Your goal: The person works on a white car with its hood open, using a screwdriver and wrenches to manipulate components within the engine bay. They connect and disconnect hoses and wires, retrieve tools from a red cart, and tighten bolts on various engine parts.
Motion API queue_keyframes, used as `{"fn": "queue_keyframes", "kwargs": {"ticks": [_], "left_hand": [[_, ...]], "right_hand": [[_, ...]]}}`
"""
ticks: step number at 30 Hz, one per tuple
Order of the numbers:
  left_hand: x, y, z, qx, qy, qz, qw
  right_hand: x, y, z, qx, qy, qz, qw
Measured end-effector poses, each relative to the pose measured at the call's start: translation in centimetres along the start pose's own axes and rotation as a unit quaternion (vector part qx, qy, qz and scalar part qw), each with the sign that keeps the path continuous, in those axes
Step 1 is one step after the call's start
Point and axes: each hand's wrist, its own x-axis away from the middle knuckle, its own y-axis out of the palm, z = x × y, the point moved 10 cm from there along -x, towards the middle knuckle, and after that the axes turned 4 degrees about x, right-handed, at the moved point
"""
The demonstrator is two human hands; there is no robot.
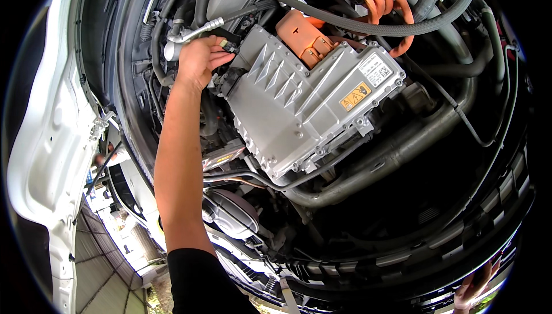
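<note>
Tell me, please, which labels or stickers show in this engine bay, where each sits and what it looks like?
White label: far right corner of the grey ribbed metal housing, rectangular, with dark print and a small square code.
Yellow warning sticker: just below the white one, rectangular, with black triangle symbols.
Small label: on a part under the housing's near left edge, pale with a yellow patch; too small to tell more.
</note>
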Motion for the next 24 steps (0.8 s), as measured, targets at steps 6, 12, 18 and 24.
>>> {"fn": "queue_keyframes", "kwargs": {"ticks": [6,12,18,24], "left_hand": [[0.9,0.6,0.3,-0.026,0.007,0.005,1.0],[1.5,1.1,0.3,-0.005,-0.024,-0.011,1.0],[1.1,0.9,-0.1,-0.077,0.033,-0.006,0.996],[2.0,1.9,0.4,-0.109,0.08,0.011,0.991]], "right_hand": [[1.0,0.0,1.1,0.062,-0.033,-0.019,0.997],[0.5,0.0,0.6,0.076,-0.036,-0.02,0.996],[-0.1,0.2,0.1,0.063,-0.022,-0.071,0.995],[-5.7,-1.3,-8.4,-0.039,-0.085,0.004,0.996]]}}
